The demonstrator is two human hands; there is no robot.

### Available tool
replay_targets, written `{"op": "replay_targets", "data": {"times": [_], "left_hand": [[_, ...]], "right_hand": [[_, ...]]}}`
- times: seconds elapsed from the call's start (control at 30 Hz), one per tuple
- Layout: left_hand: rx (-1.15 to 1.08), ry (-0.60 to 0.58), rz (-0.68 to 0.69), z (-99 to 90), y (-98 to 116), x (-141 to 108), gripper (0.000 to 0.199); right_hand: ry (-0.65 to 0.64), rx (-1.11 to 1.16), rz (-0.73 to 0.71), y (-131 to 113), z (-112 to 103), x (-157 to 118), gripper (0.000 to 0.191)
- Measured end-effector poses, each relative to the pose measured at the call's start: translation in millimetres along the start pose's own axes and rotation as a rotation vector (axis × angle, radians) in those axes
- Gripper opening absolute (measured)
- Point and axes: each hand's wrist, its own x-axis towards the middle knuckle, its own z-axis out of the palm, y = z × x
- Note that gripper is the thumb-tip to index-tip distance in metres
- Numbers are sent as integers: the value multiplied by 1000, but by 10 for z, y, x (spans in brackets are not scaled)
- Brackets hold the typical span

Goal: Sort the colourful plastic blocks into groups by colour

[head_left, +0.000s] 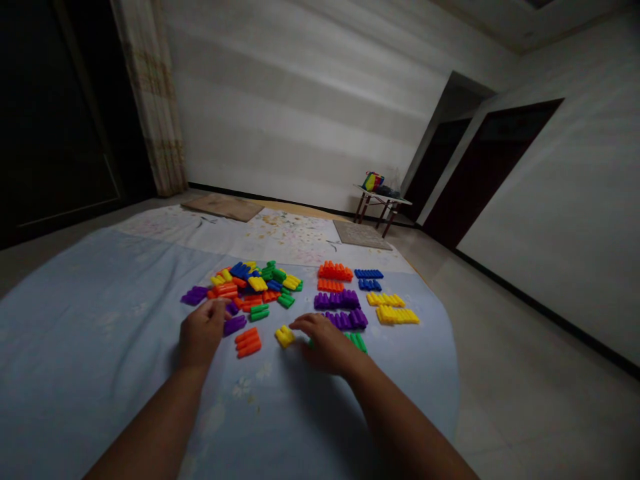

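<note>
My left hand (203, 330) is at the left edge of a mixed pile of coloured pieces (250, 283), its fingers bent by a purple piece (234, 325); whether they grip anything is hidden. My right hand (323, 340) reaches over the cloth with its fingers apart, fingertips beside a yellow piece (285, 336). Partly under this hand lie green pieces (356, 343). An orange piece (248, 342) rests between the hands. Behind my right hand are rows of purple (337, 300), orange (335, 271), blue (369, 274) and yellow pieces (397, 315).
A blue flowered cloth (145, 320) covers the rounded table. Two flat boards, one brown (223, 206) and one grey (361, 235), lie at its far side. Beyond stands a small table (400, 199) with a colourful bag (373, 181).
</note>
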Motion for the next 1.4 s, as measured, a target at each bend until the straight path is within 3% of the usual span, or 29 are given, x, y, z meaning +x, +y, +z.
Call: {"op": "replay_targets", "data": {"times": [0.23,0.37,0.57,0.93,1.03,1.17,1.27,1.4], "left_hand": [[17,-1,26,-7,16,-6,32],[19,-14,0,-5,-4,-1,34],[21,-19,-34,-18,15,4,33],[22,-20,-2,-12,-12,12,35],[21,-31,-17,-15,7,14,34],[40,-52,-65,-40,57,13,31],[82,-78,-80,-55,66,30,30],[120,-79,-89,-44,21,70,30]], "right_hand": [[-135,-81,-67,-22,271,335,49],[-122,-121,-22,-60,290,331,42],[-86,-122,13,-144,305,279,48],[-80,-21,10,-44,373,307,49],[-6,50,21,-67,281,242,50],[185,127,19,10,46,65,48],[337,118,69,254,-129,-115,48],[476,95,198,791,-314,-420,43]]}}
